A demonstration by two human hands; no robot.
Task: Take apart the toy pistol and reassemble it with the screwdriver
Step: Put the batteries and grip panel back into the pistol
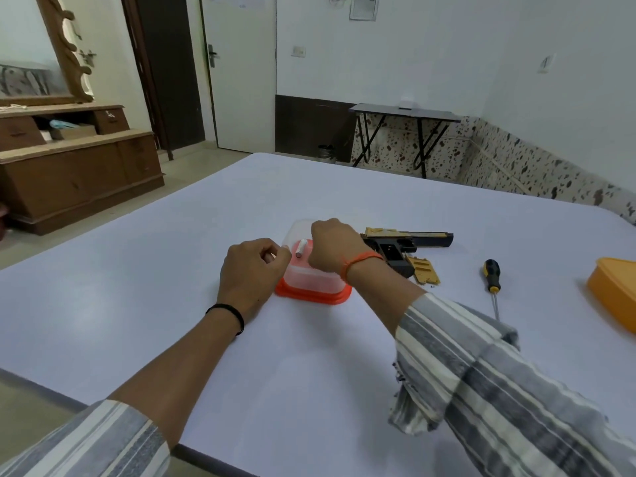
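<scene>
Mid-teardown, by the look of it. Toy pistol (406,243) lying flat on the counter (172,287) at roughly 1 o'clock from the hands, long axis running 9-to-3 with the muzzle toward 3 and the grip pointing back toward 6. Yellow side panel (425,270) already off, resting just beside the grip, with a few tiny dark specks near it — probably screws, too small to call. Screwdriver (493,280) further out at about 2 o'clock, handle away, shaft pointing back toward 6, well apart from both hands.

Both hands busy at the little clear tub (311,280) with the red base, not at the gun. Left hand (251,270) curled at the tub's 9 o'clock corner, thumb and forefinger pinched on what looks like the edge of the clear part. Right hand (332,244) curled over the top from the 3 o'clock side — fingers hidden, so can't tell whether clamped on anything. Small white cylinder (300,248) sitting in there between the two.

Right hand clearly the nearer one to the pistol, practically next to the grip — short hop toward 3 to reach it. Yellow tub (616,290) way off at the 3 o'clock edge.
</scene>
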